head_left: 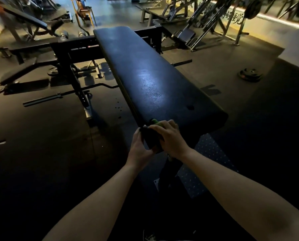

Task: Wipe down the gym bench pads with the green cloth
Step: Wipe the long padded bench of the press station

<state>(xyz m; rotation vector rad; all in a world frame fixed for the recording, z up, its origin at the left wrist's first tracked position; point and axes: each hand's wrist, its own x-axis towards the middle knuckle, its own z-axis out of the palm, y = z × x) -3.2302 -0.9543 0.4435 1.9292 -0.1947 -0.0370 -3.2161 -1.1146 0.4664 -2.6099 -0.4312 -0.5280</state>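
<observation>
Your bare forearms reach in from the bottom edge and meet at the near left corner of the long black padded desk (145,75). Your left grip (141,146) sits just below that corner, with thumb and fingers wrapped round a dark mass (153,142). In this dim light you cannot tell whether that mass is shaded cloth or the pad's own end. Your right grip (169,138) lies on top, its fingers curled over the crumpled bright green cloth (156,122) and clasping it against the pad's near edge. Only a small green tuft shows past your knuckles.

Under the near end of the desk, a blue studded metal foot plate (202,164) rests on the dark rubber floor (40,136). The pad runs away from you, glossy in the middle where the light catches it.

On the floor to the left lie a straight steel barbell (42,100) and a bent curl bar (100,85). To the right lies a round black weight plate (250,74), well apart from the desk. At far left stands a black incline bench (26,18), and beyond it a yellow-framed chair (84,13).
</observation>
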